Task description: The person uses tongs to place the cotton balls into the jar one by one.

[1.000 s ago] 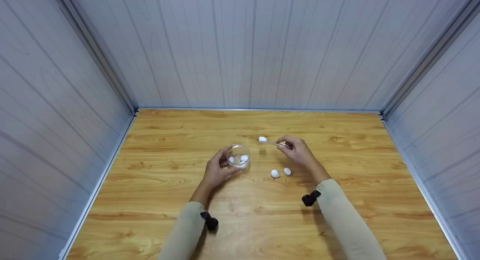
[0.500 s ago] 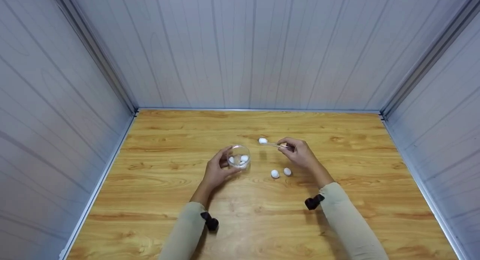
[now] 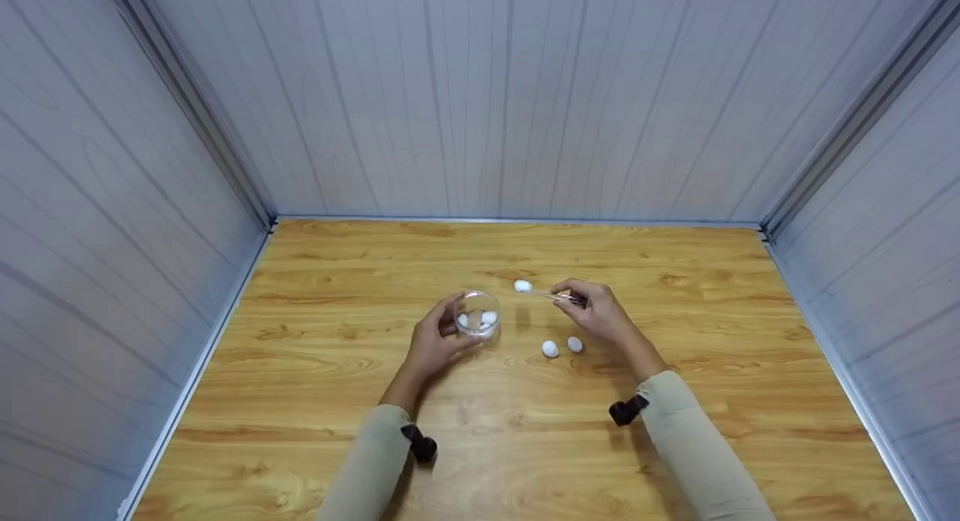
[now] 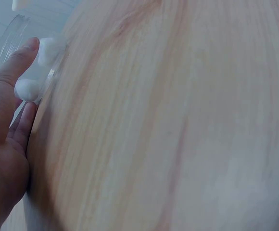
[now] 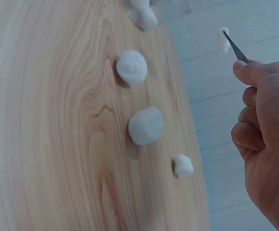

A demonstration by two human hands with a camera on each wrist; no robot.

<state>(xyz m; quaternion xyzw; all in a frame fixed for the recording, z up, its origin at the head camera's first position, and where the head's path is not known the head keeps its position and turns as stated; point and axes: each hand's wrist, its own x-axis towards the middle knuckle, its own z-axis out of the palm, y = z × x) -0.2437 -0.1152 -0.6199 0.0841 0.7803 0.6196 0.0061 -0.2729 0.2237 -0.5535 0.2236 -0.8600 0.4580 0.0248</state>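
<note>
My left hand (image 3: 435, 341) curls its thumb and fingers round a clear round dish (image 3: 475, 329) standing on the table. Several white cotton balls (image 3: 488, 317) lie inside it. To the right, my right hand (image 3: 598, 311) pinches slim tweezers (image 5: 236, 48), whose tips grip a single cotton ball (image 3: 523, 286). That ball hangs above the table, beyond and right of the dish, apart from it. Two loose cotton balls (image 3: 550, 348) rest on the table nearer the person. The right wrist view shows a third, smaller-looking cotton ball (image 5: 183, 165) on the table, which the head view does not show.
The wood-grain table (image 3: 315, 401) is enclosed by pale panel walls (image 3: 480, 100) at the back, left and right. Black cameras (image 3: 627, 410) are strapped at both sleeve cuffs.
My right hand has shifted slightly toward the person, carrying the tweezers and the gripped cotton ball with it. The left hand and dish have stayed put.
</note>
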